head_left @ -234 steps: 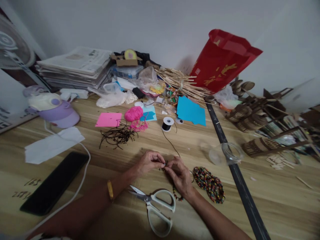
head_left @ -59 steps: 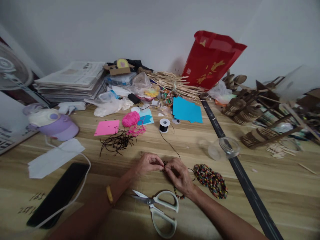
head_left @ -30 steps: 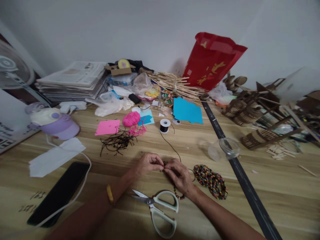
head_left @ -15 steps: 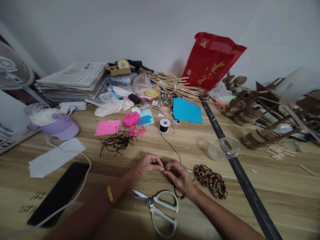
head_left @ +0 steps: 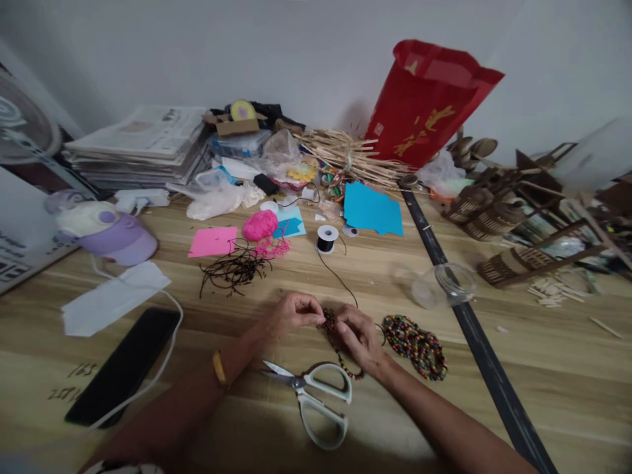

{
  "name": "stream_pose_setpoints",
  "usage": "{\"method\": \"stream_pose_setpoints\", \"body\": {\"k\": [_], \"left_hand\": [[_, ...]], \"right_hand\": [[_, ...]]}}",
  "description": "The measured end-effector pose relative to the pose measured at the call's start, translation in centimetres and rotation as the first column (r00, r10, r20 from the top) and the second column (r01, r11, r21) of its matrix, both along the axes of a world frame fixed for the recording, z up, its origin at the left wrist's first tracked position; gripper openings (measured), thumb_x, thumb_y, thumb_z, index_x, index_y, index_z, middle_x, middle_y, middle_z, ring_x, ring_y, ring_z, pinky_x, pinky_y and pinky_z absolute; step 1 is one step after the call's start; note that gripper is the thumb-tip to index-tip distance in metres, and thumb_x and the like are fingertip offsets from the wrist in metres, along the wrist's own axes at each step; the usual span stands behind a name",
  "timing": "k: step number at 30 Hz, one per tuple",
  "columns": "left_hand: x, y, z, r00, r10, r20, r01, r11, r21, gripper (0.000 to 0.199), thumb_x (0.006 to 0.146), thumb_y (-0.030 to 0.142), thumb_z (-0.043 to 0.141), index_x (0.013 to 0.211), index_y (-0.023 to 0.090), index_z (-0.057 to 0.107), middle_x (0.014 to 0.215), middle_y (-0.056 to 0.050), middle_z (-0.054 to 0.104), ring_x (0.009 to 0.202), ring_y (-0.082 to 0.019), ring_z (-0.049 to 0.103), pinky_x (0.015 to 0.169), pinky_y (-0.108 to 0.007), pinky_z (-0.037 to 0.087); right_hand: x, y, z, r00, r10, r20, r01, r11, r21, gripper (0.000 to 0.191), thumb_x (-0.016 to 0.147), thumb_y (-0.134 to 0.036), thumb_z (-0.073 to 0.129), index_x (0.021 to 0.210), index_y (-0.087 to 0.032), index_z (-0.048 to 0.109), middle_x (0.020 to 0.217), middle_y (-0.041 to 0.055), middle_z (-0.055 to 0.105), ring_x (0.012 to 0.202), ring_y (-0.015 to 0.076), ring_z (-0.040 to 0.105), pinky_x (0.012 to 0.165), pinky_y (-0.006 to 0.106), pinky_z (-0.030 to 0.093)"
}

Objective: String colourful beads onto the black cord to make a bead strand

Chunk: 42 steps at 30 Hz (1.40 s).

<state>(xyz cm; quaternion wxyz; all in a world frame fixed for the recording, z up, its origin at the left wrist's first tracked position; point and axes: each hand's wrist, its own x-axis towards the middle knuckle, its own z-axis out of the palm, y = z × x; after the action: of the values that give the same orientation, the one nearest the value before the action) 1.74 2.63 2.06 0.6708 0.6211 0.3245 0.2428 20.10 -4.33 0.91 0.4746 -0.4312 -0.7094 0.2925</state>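
Note:
My left hand [head_left: 300, 311] is closed in a pinch at the left edge of a small clump of dark beads [head_left: 330, 321]; what its fingertips hold is too small to make out. On the clump's right side is my right hand [head_left: 359, 334], fingers curled, its grip partly hidden. A strand of colourful beads [head_left: 351, 374] trails down from the clump below my right hand. Black cord runs from a white spool [head_left: 326, 239] toward my right hand. A coiled bead string [head_left: 415, 347] lies to the right. White-handled scissors [head_left: 297, 382] lie spread apart below my hands.
A black phone [head_left: 123, 367] and white cable are at the left. Black cord pieces [head_left: 236, 268], pink yarn [head_left: 260, 226] and blue paper [head_left: 372, 209] lie farther back. A clear round container [head_left: 444, 286] sits right, near a black strip [head_left: 486, 355]. Woven models [head_left: 518, 263] stand far right.
My hands have moved slightly apart, and the dark bead clump between them shows more. The whole view has shifted a little.

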Motion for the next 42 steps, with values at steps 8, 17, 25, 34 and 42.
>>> {"method": "stream_pose_setpoints", "body": {"k": [8, 17, 25, 34, 42], "left_hand": [[0.2, -0.2, -0.1, 0.999, 0.035, 0.0, -0.035, 0.998, 0.049, 0.02, 0.067, 0.029, 0.07, 0.069, 0.01, 0.064, 0.067, -0.002, 0.062, 0.063, -0.011, 0.053, 0.061, -0.021, 0.04], [0.0, -0.2, 0.1, 0.997, 0.077, -0.033, -0.075, 0.995, 0.059, 0.02, 0.067, 0.029, 0.071, 0.069, 0.01, 0.064, 0.064, -0.001, 0.061, 0.061, -0.01, 0.053, 0.061, -0.021, 0.039], [-0.2, 0.4, -0.6, 0.993, 0.089, -0.083, -0.072, 0.98, 0.184, 0.017, 0.072, 0.027, 0.066, 0.072, 0.01, 0.066, 0.069, -0.004, 0.066, 0.065, -0.012, 0.057, 0.063, -0.022, 0.043], [-0.5, 1.3, -0.9, 0.924, 0.228, -0.307, -0.007, 0.813, 0.582, 0.012, 0.076, 0.012, 0.059, 0.079, 0.013, 0.07, 0.081, -0.006, 0.069, 0.075, -0.015, 0.062, 0.071, -0.024, 0.048], [-0.7, 0.8, -0.5, 0.849, 0.247, -0.468, 0.198, 0.671, 0.715, 0.015, 0.08, 0.013, 0.058, 0.088, 0.017, 0.07, 0.088, -0.005, 0.067, 0.086, -0.017, 0.061, 0.082, -0.028, 0.045]], "right_hand": [[-0.5, -0.1, -1.3, 0.997, 0.011, -0.073, -0.018, 0.994, -0.103, 0.01, 0.083, -0.028, 0.061, 0.084, -0.019, 0.059, 0.077, 0.0046, 0.061, 0.072, 0.0166, 0.059, 0.065, 0.027, 0.048], [-0.5, 0.1, -1.3, 0.997, -0.045, -0.066, 0.039, 0.995, -0.088, 0.011, 0.085, -0.028, 0.058, 0.083, -0.018, 0.062, 0.076, 0.0044, 0.062, 0.07, 0.0155, 0.058, 0.064, 0.026, 0.047], [-0.4, 0.3, -1.1, 0.999, -0.04, -0.028, 0.039, 0.999, -0.026, 0.015, 0.089, -0.026, 0.052, 0.08, -0.019, 0.062, 0.077, 0.0049, 0.059, 0.073, 0.0171, 0.056, 0.067, 0.028, 0.045], [-0.5, 0.3, -1.2, 0.986, -0.146, -0.083, 0.133, 0.98, -0.149, 0.012, 0.087, -0.029, 0.054, 0.081, -0.019, 0.058, 0.074, 0.0024, 0.056, 0.067, 0.0156, 0.053, 0.059, 0.025, 0.043], [-0.4, 0.3, -1.0, 0.984, -0.161, -0.076, 0.149, 0.979, -0.139, 0.017, 0.089, -0.03, 0.05, 0.077, -0.018, 0.056, 0.072, 0.0015, 0.054, 0.067, 0.0148, 0.051, 0.059, 0.024, 0.042]]}}
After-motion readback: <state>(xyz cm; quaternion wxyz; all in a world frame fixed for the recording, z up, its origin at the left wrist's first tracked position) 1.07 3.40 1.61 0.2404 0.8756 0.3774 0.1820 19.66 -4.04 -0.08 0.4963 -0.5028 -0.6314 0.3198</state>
